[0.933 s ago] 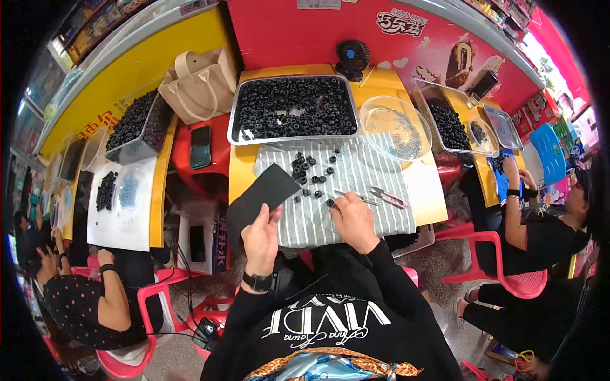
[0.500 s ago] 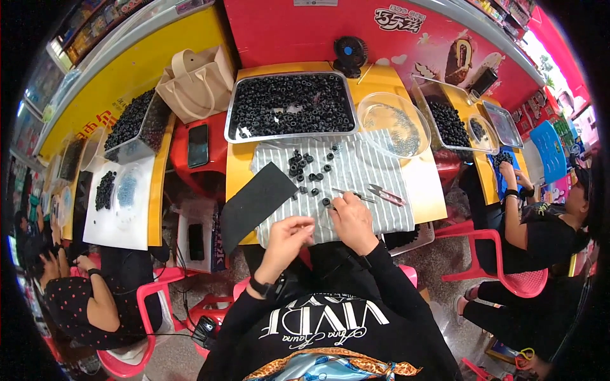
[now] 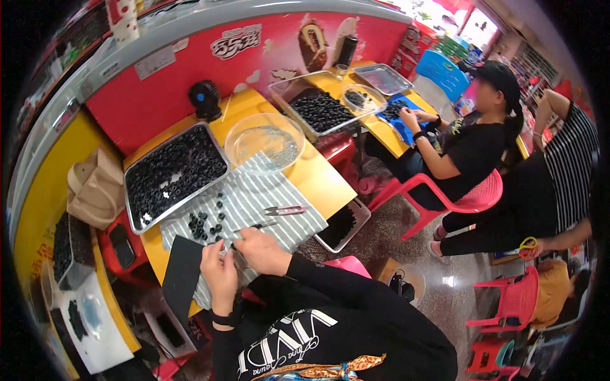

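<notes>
My left hand (image 3: 219, 276) and my right hand (image 3: 264, 251) meet over the near edge of a grey striped cloth (image 3: 297, 227). The fingers of both are closed in a pinch, fingertips almost touching. Whatever they hold is too small and hidden to make out. Just beyond lie several loose small black rings (image 3: 198, 223). A thin dark pointed tool (image 3: 264, 224) rests beside my right hand, partly covered by it. Farther off on the cloth are thread snips (image 3: 284, 210) with a reddish handle. A black mat (image 3: 181, 270) lies left of my left hand.
Behind the cloth stand a metal tray of black rings (image 3: 175, 174) and a round clear tub (image 3: 265, 143) of small pale pieces. A small black fan (image 3: 204, 100) is by the wall. At right, a co-worker (image 3: 467, 143) sits on a pink chair (image 3: 445, 202); another person stands behind.
The view has swung to the right, showing more of the co-worker and floor. My hands, apart before, have come together; the left fingers have closed into a pinch.
</notes>
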`<state>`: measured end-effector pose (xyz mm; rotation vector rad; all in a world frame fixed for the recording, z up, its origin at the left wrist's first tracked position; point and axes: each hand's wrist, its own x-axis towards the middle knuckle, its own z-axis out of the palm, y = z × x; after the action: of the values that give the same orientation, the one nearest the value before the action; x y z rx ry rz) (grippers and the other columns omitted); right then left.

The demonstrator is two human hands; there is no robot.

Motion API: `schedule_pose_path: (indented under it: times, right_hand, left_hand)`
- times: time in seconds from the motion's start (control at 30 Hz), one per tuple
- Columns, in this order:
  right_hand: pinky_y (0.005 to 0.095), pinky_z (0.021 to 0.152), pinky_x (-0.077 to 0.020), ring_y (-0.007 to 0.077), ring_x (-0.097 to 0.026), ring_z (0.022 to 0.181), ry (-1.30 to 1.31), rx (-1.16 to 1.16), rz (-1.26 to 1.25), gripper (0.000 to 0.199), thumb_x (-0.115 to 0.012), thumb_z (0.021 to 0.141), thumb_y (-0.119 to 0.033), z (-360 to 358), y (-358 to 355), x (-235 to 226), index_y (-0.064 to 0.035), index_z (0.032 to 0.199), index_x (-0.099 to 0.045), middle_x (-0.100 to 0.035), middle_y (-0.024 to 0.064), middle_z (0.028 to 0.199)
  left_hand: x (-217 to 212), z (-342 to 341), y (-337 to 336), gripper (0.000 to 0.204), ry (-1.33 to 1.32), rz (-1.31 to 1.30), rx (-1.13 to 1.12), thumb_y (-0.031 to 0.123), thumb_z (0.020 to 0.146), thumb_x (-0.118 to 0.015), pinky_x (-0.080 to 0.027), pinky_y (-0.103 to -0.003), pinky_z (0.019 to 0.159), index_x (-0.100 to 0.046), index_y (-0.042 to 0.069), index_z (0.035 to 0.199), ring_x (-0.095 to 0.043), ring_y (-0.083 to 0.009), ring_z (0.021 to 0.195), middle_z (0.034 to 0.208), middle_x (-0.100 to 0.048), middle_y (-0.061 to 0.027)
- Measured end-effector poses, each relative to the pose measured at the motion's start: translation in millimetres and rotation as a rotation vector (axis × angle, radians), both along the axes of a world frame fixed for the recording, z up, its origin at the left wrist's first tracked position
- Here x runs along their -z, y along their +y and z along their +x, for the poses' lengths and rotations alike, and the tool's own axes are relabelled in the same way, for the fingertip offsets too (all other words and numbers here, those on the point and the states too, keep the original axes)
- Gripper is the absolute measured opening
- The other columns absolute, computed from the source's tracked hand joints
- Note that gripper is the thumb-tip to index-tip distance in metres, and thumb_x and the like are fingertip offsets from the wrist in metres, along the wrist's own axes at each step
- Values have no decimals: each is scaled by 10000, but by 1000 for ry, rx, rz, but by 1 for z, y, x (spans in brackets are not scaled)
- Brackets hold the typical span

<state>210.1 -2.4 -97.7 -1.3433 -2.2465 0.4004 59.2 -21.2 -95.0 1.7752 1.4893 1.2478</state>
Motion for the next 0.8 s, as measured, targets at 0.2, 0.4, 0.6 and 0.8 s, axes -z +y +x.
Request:
schedule_pose_path:
  times: [0.2,0.4,0.6,0.8]
  right_hand:
    - [472,641,-476,385,-572,794,39,-19,84,123,-538,739,-57,6,4,7,-39,854,-579,-551,188,861]
    - [457,611,-454,347,-570,747,-62,20,107,72,-623,793,-105,8,6,3,-39,805,-599,-511,133,777]
    - [449,619,-471,337,-578,780,-15,-25,34,77,-626,782,-109,6,7,-7,-58,839,-635,-523,134,803]
    - [447,589,-450,334,-561,746,42,11,65,45,-641,748,-77,12,7,0,-45,776,-625,-505,132,775]
  left_hand:
    - [12,-44,-45,301,-1393,-518,-53,60,923,-571,-477,-276,651,-532,0,1215,-648,-214,761,1025,-654,-157]
    - [11,-48,-58,348,-1573,-472,-67,40,928,-524,-493,-289,735,-510,7,1274,-623,-232,862,1160,-606,-175]
    - [-13,-20,-19,286,-145,-107,104,-25,849,-557,-491,-323,706,-632,26,1120,-622,-246,858,1048,-618,-158]
    - [0,12,5,179,362,-38,58,-2,781,-540,-463,-435,779,-612,0,945,-542,-369,903,908,-510,-176]
